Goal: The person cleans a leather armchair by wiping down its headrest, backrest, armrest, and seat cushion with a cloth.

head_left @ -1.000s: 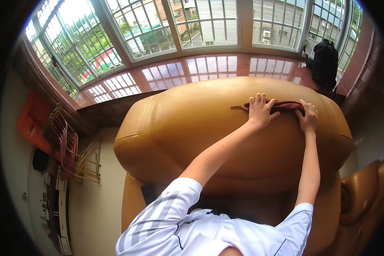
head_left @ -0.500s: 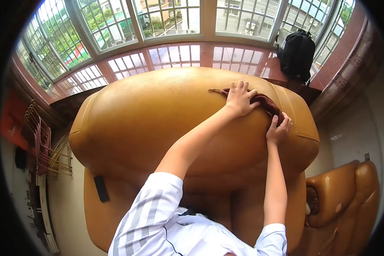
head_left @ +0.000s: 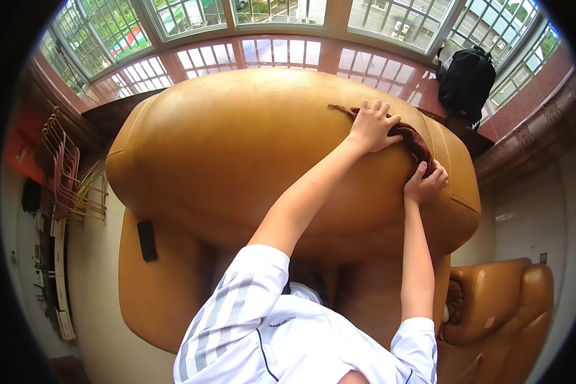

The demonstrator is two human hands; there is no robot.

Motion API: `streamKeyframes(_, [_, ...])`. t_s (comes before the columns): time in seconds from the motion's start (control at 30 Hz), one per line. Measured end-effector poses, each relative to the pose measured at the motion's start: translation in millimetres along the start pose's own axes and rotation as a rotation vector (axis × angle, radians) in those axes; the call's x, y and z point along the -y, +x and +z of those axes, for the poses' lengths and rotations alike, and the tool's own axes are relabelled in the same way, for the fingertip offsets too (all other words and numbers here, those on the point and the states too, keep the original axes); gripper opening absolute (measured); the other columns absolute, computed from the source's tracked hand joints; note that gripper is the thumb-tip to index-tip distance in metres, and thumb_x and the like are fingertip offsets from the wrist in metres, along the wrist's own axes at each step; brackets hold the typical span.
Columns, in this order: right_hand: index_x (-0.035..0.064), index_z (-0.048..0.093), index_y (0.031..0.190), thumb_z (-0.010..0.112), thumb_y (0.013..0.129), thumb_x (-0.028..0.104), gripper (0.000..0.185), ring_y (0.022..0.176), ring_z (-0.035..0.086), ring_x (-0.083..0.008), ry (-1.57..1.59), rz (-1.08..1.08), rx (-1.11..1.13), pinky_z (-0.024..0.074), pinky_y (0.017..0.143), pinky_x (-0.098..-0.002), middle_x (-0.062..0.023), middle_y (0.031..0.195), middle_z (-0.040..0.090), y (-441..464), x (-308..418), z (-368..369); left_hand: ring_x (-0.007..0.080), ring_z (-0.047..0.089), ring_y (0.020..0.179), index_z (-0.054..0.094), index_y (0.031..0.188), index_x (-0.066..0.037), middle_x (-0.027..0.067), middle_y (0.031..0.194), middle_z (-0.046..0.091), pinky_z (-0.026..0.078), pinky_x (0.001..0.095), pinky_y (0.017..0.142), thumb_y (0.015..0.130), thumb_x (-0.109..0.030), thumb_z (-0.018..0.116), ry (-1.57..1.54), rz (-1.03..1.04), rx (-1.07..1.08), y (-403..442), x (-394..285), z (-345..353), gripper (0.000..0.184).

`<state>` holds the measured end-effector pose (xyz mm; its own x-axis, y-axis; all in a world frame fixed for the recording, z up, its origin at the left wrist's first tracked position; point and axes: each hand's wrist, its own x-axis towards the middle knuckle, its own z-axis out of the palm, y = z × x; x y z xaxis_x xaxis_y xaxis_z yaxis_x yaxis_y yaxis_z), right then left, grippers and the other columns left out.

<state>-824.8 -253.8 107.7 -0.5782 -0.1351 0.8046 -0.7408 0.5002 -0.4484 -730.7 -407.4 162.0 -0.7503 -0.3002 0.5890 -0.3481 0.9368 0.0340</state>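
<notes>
A dark red cloth (head_left: 415, 139) lies bunched on the upper right of the tan leather sofa backrest (head_left: 249, 147), a thin cord trailing from its left end. My left hand (head_left: 374, 128) presses on the cloth's left part, fingers spread over it and the leather. At the cloth's lower right end, my right hand (head_left: 426, 182) has its fingers wrapped round the fabric, thumb pointing up. The cloth curves between both hands.
A black remote-like object (head_left: 146, 240) rests on the seat at left. Behind the sofa, a black backpack (head_left: 466, 83) stands on the reddish window ledge (head_left: 262, 54). Folded chairs (head_left: 67, 166) are at left; another tan sofa (head_left: 493, 313) is at lower right.
The view has shifted over the sofa. The cloth, first stretched nearly level, now curves down at its right end, where my right hand has moved lower. My left hand stays on its left part.
</notes>
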Motion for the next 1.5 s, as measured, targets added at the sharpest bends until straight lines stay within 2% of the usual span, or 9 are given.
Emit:
streamKeyframes(0.3, [0.0058,0.052,0.098,0.049,0.082,0.033,0.032,0.090,0.048,-0.0326,-0.123,-0.035,0.060,0.0368,0.078,-0.0428,-0.0134,0.095,0.054,-5.8,-2.5,0.1,0.0246,0.041,0.106,0.055,0.103,-0.017,0.0072,0.104,0.052,0.030,0.0474,0.088,0.073,-0.046,0.057,-0.123,-0.050,0.071,-7.7,-3.1,-0.8,0.042])
streamKeyframes(0.53, [0.0048,0.047,0.098,0.044,0.085,0.025,0.024,0.088,0.047,-0.0344,-0.189,-0.349,0.238,0.0384,0.075,-0.0423,-0.0146,0.092,0.048,-27.1,19.6,-35.2,0.0186,0.043,0.095,0.054,0.097,-0.019,-0.0012,0.091,0.052,0.032,0.0382,0.080,0.069,-0.039,0.061,-0.076,0.237,-0.045,-96.3,27.2,-46.0,0.035])
streamKeyframes(0.63, [0.0044,0.045,0.091,0.046,0.084,0.023,0.020,0.088,0.047,-0.0346,-0.082,-0.303,0.382,0.0394,0.072,-0.0423,-0.0150,0.091,0.046,-62.1,58.7,-42.4,0.0179,0.043,0.096,0.053,0.096,-0.020,-0.0018,0.092,0.051,0.032,0.0361,0.081,0.070,-0.041,0.060,-0.017,0.420,-0.036,-141.9,75.4,-79.1,0.034])
streamKeyframes(0.77, [0.0057,0.045,0.089,0.062,0.071,0.024,0.030,0.087,0.047,-0.0332,0.004,-0.537,0.480,0.0406,0.071,-0.0413,-0.0150,0.092,0.045,-102.1,175.2,-32.7,0.0146,0.041,0.093,0.050,0.096,-0.021,-0.0050,0.090,0.049,0.030,0.0317,0.079,0.071,-0.036,0.057,0.061,0.563,-0.030,-220.9,189.9,-136.7,0.030])
streamKeyframes(0.9, [0.0088,0.048,0.091,0.069,0.061,0.029,0.042,0.094,0.045,-0.0298,0.148,-0.902,0.506,0.0388,0.079,-0.0395,-0.0105,0.100,0.045,-127.3,299.2,5.6,0.0161,0.043,0.091,0.046,0.096,-0.019,-0.0015,0.089,0.046,0.031,0.0333,0.080,0.070,-0.021,0.051,0.223,0.595,-0.008,-296.7,313.9,-199.5,0.027])
streamKeyframes(1.0, [0.0088,0.049,0.093,0.070,0.062,0.032,0.045,0.099,0.043,-0.0285,0.223,-0.965,0.475,0.0367,0.084,-0.0381,-0.0100,0.105,0.044,-136.0,369.1,34.7,0.0172,0.044,0.089,0.050,0.097,-0.017,-0.0004,0.087,0.046,0.033,0.0327,0.080,0.073,-0.022,0.050,0.238,0.484,0.011,-330.4,371.6,-218.2,0.025])
streamKeyframes(1.1, [0.0086,0.049,0.095,0.068,0.064,0.034,0.044,0.099,0.043,-0.0277,0.224,-1.004,0.517,0.0369,0.084,-0.0375,-0.0099,0.105,0.043,-129.9,386.0,40.1,0.0187,0.044,0.084,0.051,0.092,-0.015,0.0018,0.083,0.048,0.033,0.0328,0.075,0.074,-0.037,0.055,0.089,0.260,-0.126,-342.3,370.4,-220.9,0.028])
streamKeyframes(1.33, [0.0125,0.051,0.100,0.066,0.066,0.035,0.044,0.092,0.044,-0.0249,0.184,-1.094,0.388,0.0391,0.079,-0.0364,-0.0077,0.094,0.043,-121.9,336.9,33.1,0.0225,0.043,0.079,0.051,0.095,-0.013,0.0046,0.081,0.045,0.031,0.0362,0.071,0.069,-0.031,0.062,0.029,0.032,-0.135,-325.8,329.8,-211.9,0.034])
streamKeyframes(1.5, [0.0170,0.050,0.097,0.065,0.067,0.040,0.040,0.095,0.039,-0.0279,0.209,-0.660,0.464,0.0286,0.085,-0.0428,-0.0085,0.098,0.041,-92.1,269.6,25.0,0.0203,0.043,0.082,0.050,0.097,-0.016,0.0038,0.084,0.045,0.030,0.0355,0.070,0.075,-0.033,0.056,0.137,0.069,-0.106,-268.3,269.5,-174.6,0.028])
